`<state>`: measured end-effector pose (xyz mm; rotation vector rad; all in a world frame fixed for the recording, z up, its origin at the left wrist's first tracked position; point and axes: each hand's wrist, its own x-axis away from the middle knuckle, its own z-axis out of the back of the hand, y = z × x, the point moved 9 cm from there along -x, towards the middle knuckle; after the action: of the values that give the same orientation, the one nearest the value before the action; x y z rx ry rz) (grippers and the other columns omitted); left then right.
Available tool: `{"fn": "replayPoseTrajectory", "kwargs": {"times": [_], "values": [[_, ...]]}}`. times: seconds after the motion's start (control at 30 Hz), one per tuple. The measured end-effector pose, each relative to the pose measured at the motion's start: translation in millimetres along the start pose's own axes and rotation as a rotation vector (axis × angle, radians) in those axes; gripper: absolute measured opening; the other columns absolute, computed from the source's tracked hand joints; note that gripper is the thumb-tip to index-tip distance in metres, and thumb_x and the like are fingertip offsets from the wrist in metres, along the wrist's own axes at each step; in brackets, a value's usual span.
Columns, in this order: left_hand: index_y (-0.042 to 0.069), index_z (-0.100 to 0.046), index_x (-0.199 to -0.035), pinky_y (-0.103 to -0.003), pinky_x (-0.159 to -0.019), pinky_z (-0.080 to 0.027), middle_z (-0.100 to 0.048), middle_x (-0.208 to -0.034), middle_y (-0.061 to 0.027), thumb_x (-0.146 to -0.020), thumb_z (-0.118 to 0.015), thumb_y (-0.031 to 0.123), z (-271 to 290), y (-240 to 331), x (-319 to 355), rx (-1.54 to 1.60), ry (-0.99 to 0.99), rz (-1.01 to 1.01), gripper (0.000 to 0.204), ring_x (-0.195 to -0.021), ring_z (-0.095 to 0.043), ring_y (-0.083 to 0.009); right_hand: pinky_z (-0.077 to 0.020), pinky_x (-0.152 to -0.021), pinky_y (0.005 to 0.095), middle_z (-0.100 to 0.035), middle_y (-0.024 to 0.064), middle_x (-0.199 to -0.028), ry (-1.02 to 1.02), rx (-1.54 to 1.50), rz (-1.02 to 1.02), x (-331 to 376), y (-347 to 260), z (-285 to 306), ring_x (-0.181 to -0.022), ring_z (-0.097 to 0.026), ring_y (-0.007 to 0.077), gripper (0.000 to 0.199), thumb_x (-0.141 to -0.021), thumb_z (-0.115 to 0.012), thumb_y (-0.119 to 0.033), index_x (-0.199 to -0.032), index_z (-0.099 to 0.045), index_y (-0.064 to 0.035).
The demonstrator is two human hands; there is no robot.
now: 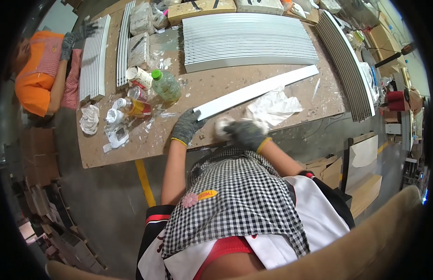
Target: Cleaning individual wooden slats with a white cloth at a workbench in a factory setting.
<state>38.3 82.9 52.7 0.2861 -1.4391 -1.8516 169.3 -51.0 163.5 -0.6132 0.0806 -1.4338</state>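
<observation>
A long white strip [258,92] lies slantwise on the brown worktable [156,140], its near left end at my body's side. My left hand [187,126], in a grey knitted glove, is closed on that near end. Also gloved, my right hand [247,135] is at the table's front edge, closed on a wad of white rag [222,126]. A crumpled white cloth [275,107] lies just beyond it, beside the strip. Whether the wad and this cloth are one piece, I cannot tell.
A wide stack of white strips [249,42] stands at the back, with more strips at the right [347,65] and left [95,56]. Left of my hands stand a green-capped bottle [166,87] and small bottles [134,106]. A co-worker in orange [36,88] is at the left end.
</observation>
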Motion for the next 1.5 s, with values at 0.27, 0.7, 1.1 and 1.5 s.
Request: {"fn": "replayPoseTrajectory", "kwargs": {"times": [0.27, 0.7, 1.1, 1.5], "values": [[-0.001, -0.054, -0.121, -0.029, -0.09, -0.052, -0.06, -0.12, -0.0142, -0.075, -0.053, -0.012, 6, 0, 7, 0.856, 0.053, 0.167, 0.048, -0.105, -0.059, -0.0221, -0.0519, -0.084, 0.0314, -0.069, 0.0149, -0.105, 0.657, -0.286, -0.407, 127, 135, 169, -0.091, -0.066, 0.0221, 0.035, -0.093, -0.053, -0.014, -0.126, -0.06, -0.0048], [0.003, -0.057, -0.12, -0.039, -0.099, -0.046, -0.062, -0.12, -0.0142, -0.1, -0.044, 0.025, -8, -1, -21, 1.33, 0.209, 0.235, 0.033, -0.111, -0.058, -0.0225, 0.0003, -0.117, 0.0598, -0.015, 0.0127, -0.16, 0.375, 0.447, 0.115, -91, -30, -55, -0.149, -0.009, 0.032, 0.058, -0.096, -0.04, -0.028, -0.151, -0.028, -0.0166], [0.002, -0.054, -0.123, -0.031, -0.087, -0.05, -0.065, -0.114, -0.0112, -0.096, -0.052, 0.016, -1, 17, -5, 0.699, 0.177, 0.22, 0.03, -0.101, -0.06, -0.0196, -0.0203, -0.112, 0.0565, -0.035, 0.0143, -0.15, 0.547, 0.336, -0.243, -19, 64, 3, -0.135, -0.035, 0.0333, 0.059, -0.088, -0.054, -0.031, -0.142, -0.043, -0.0106], [-0.004, -0.057, -0.121, -0.027, -0.096, -0.043, -0.064, -0.118, -0.0083, -0.09, -0.055, 0.004, 5, 9, 3, 0.991, 0.314, 0.228, 0.031, -0.107, -0.057, -0.0172, -0.0379, -0.104, 0.0403, -0.051, 0.0237, -0.134, 0.807, -0.569, -0.521, 66, 239, 95, -0.123, -0.048, 0.039, 0.039, -0.092, -0.052, -0.02, -0.126, -0.055, -0.0005]]}}
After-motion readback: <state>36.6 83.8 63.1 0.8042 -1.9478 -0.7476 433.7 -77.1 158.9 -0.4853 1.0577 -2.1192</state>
